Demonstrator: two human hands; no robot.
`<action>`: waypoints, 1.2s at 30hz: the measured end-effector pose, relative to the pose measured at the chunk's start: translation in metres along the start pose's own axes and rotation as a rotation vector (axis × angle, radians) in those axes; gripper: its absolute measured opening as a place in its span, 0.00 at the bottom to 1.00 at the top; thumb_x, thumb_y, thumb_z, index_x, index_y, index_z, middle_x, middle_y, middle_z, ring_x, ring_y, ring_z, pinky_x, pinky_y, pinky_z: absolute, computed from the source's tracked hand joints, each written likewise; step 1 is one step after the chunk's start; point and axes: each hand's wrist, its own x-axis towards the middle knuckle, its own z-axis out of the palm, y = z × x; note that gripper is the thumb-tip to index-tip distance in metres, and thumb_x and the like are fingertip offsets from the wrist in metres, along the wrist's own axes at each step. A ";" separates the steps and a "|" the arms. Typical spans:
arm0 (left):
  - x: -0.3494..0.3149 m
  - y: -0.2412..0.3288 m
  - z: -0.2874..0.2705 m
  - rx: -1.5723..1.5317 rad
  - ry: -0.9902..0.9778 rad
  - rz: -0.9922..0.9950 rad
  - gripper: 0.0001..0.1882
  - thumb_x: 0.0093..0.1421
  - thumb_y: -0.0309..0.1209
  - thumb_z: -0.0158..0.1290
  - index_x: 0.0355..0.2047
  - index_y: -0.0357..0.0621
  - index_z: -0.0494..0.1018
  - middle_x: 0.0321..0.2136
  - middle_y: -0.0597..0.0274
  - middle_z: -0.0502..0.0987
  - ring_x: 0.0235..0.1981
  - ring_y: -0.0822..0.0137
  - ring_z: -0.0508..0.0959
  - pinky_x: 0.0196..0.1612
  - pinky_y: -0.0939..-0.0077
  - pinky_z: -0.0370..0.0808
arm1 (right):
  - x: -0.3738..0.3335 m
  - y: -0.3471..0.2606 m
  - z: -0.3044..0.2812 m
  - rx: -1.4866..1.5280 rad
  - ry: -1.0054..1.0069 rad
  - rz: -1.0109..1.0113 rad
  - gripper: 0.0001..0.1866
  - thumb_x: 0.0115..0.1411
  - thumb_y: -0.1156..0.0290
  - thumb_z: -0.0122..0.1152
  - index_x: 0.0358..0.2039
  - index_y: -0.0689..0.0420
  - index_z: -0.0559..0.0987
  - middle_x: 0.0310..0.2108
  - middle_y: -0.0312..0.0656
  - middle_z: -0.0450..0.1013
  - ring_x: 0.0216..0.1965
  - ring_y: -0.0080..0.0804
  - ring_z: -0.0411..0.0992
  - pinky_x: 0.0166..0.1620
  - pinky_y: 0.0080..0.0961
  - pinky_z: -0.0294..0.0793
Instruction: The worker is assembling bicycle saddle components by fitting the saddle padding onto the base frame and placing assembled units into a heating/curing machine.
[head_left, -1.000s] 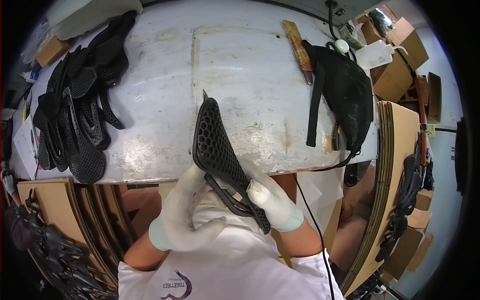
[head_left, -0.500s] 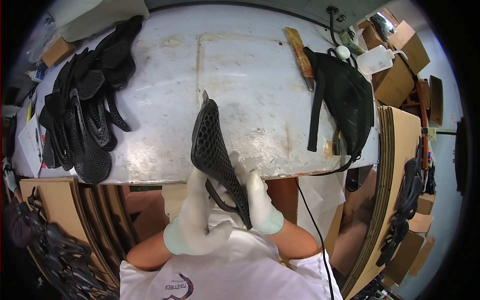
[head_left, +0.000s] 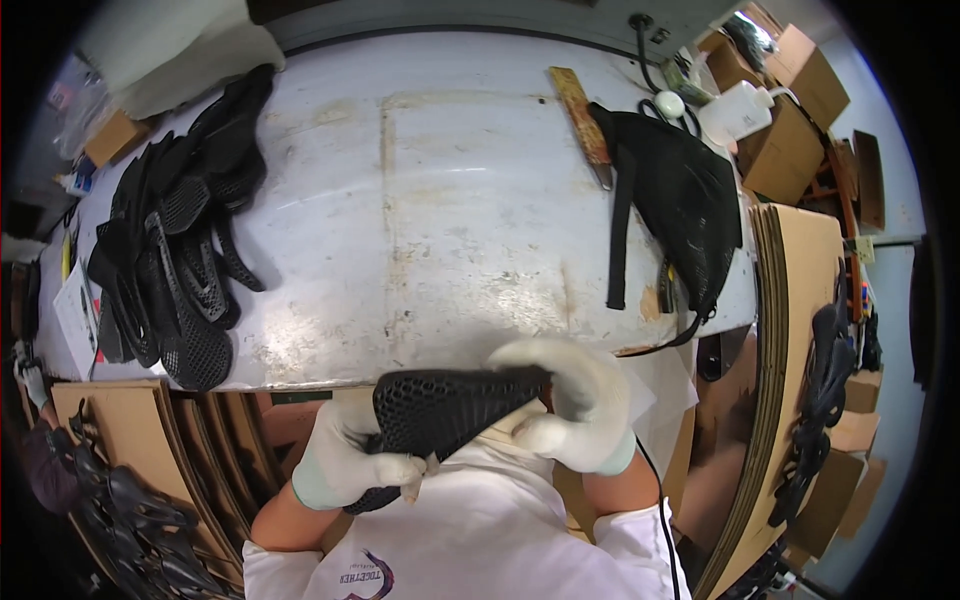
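Note:
A black honeycomb-mesh piece [head_left: 432, 412], shaped rather like a shoe, is held up in front of my chest, just off the table's front edge. My left hand [head_left: 350, 455], in a white glove with a pale green cuff, is closed on its wide, rounded end, thumb in front. At the narrow right end, the fingers of my gloved right hand [head_left: 585, 405] curl over the top, with the thumb below. The piece lies nearly level, its patterned side toward the table. My left fingers behind it are hidden.
Similar black mesh pieces [head_left: 190, 260] are heaped on the table's left. At the right lie a worn flat-handled tool [head_left: 580, 125], a black bag [head_left: 685, 205] and a white squeeze bottle [head_left: 738, 112]. Cardboard sheets [head_left: 800, 330] stand to the right. Another person's gloved hand [head_left: 35, 385] shows far left.
The black mesh piece has turned from nearly upright to nearly level and come down toward me. My right hand has moved right to its narrow end; my left hand has shifted slightly left.

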 end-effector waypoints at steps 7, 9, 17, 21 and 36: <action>-0.003 -0.015 -0.019 -0.046 -0.170 -0.162 0.21 0.44 0.15 0.64 0.42 0.16 0.80 0.25 0.44 0.84 0.15 0.65 0.78 0.17 0.72 0.74 | 0.010 -0.007 -0.003 -0.030 -0.134 -0.247 0.12 0.54 0.62 0.77 0.31 0.58 0.87 0.23 0.44 0.75 0.25 0.42 0.77 0.28 0.35 0.73; -0.003 -0.015 -0.029 0.097 -0.329 -0.113 0.15 0.56 0.19 0.67 0.44 0.27 0.83 0.30 0.57 0.84 0.22 0.73 0.79 0.22 0.81 0.72 | 0.004 0.000 0.005 -0.007 -0.088 -0.331 0.14 0.51 0.66 0.79 0.32 0.63 0.86 0.21 0.45 0.75 0.21 0.42 0.74 0.26 0.33 0.70; 0.001 -0.008 -0.042 0.474 -0.462 0.055 0.21 0.54 0.31 0.75 0.45 0.34 0.83 0.25 0.61 0.81 0.26 0.72 0.81 0.27 0.71 0.73 | 0.000 -0.006 0.008 -0.036 -0.206 -0.316 0.18 0.51 0.59 0.80 0.31 0.62 0.85 0.24 0.42 0.76 0.25 0.43 0.75 0.30 0.33 0.72; -0.004 0.004 -0.028 0.939 -0.390 0.308 0.21 0.52 0.35 0.75 0.41 0.36 0.83 0.35 0.52 0.86 0.26 0.57 0.84 0.29 0.70 0.78 | -0.003 -0.007 0.012 -0.061 -0.172 -0.325 0.19 0.51 0.57 0.78 0.31 0.62 0.85 0.28 0.42 0.79 0.30 0.41 0.78 0.36 0.34 0.74; -0.001 0.001 -0.034 0.794 -0.318 0.229 0.21 0.52 0.34 0.75 0.43 0.35 0.84 0.36 0.53 0.86 0.31 0.59 0.86 0.34 0.72 0.79 | -0.007 -0.006 0.026 0.041 -0.054 -0.251 0.24 0.55 0.56 0.76 0.47 0.58 0.85 0.37 0.44 0.79 0.36 0.43 0.78 0.42 0.35 0.76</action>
